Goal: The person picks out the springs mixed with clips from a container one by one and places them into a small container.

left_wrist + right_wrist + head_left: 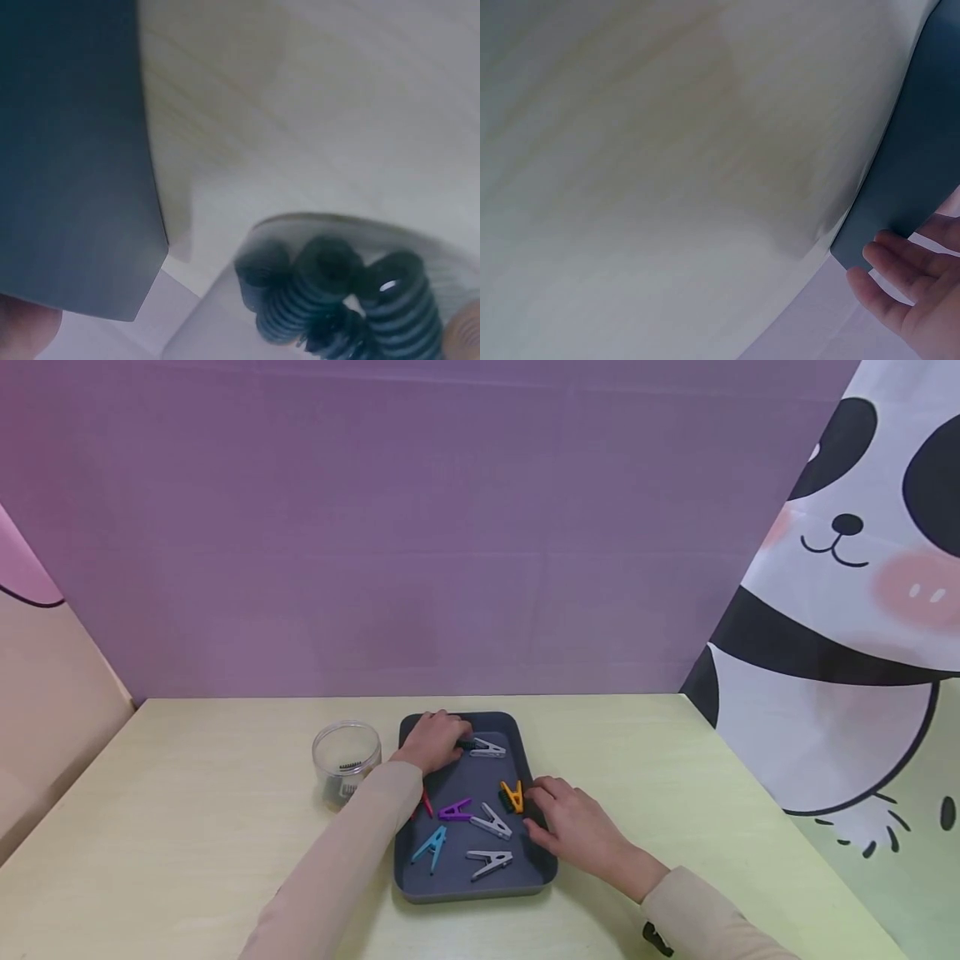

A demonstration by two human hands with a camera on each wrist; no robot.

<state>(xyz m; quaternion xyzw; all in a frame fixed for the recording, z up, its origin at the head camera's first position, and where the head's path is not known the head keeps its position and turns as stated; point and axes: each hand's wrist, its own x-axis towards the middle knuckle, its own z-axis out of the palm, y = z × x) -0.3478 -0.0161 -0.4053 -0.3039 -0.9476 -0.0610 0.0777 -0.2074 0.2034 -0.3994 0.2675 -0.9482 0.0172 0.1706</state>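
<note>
A dark grey tray [442, 887] lies on the table, holding several clips and small black coiled hair ties. Over its far left part, my left hand [435, 742] pinches a black coiled hair tie [467, 744] between thumb and fingers, beside a white clip [488, 748]. My right hand [573, 827] rests at the tray's right rim, its fingers loosely bent and holding nothing. Close to those fingers are a yellow clip [513, 796] and another black hair tie [506, 802]. The left wrist view shows several dark hair ties [405, 307] in a clear jar [217, 315].
Left of the tray stands the clear round jar [347, 747], without a lid. Inside the tray lie a purple clip [454, 811], a blue clip [431, 847], more white clips [490, 862] and a partly covered red clip [427, 802]. A purple backdrop [420, 527] rises behind the table.
</note>
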